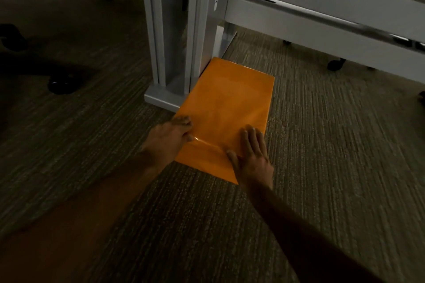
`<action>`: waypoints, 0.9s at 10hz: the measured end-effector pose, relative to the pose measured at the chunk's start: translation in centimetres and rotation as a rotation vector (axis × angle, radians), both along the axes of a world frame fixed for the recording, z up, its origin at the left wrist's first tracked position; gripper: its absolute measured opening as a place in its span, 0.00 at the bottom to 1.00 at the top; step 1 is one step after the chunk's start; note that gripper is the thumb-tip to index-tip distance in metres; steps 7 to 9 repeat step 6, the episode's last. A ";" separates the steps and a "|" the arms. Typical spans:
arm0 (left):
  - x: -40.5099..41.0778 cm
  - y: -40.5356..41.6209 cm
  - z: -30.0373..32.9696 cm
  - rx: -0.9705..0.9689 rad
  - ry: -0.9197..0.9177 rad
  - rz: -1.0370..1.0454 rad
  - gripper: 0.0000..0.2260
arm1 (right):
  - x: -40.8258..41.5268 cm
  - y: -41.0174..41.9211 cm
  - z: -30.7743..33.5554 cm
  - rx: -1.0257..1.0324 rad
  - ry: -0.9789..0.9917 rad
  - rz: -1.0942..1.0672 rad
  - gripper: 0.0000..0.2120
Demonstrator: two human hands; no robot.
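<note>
Pressing the orange envelope (227,103) with flat, straight fingers is the right hand (251,156), while the left hand (170,132) curls round its left edge.

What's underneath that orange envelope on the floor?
Carpet shows beside the orange envelope, so it likely lies on that. Anything beneath is hidden by it, the left hand and the right hand.

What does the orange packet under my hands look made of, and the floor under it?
The orange packet looks like glossy plastic film or coated paper: shiny highlights, a crease at its near end. The floor is carpet, matte, with a ribbed woven texture.
</note>
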State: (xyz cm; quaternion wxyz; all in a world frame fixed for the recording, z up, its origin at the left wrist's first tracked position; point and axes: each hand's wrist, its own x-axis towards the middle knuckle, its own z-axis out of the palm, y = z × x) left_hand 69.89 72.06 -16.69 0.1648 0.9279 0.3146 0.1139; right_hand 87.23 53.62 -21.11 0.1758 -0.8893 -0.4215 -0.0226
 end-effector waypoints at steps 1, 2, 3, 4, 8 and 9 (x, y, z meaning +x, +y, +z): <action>0.4 0.4 0.1 -0.048 0.002 0.009 0.20 | 0.2 0.2 0.3 -0.021 0.042 0.013 0.43; 0.7 0.1 0.8 -0.100 0.034 0.028 0.19 | 0.2 0.2 1.2 -0.049 0.120 0.043 0.44; 1.0 -0.3 1.6 -0.102 0.078 0.012 0.16 | 0.2 0.2 2.4 -0.136 0.126 0.074 0.41; 1.6 -1.1 4.1 -0.130 0.254 0.066 0.17 | -0.2 0.4 6.6 -0.395 0.029 0.080 0.33; -0.3 -5.7 7.8 -0.148 0.367 0.041 0.37 | -2.4 -2.3 14.2 -0.349 0.174 0.089 0.42; -0.3 -5.7 7.8 -0.148 0.367 0.041 0.37 | -2.4 -2.3 14.2 -0.349 0.174 0.089 0.42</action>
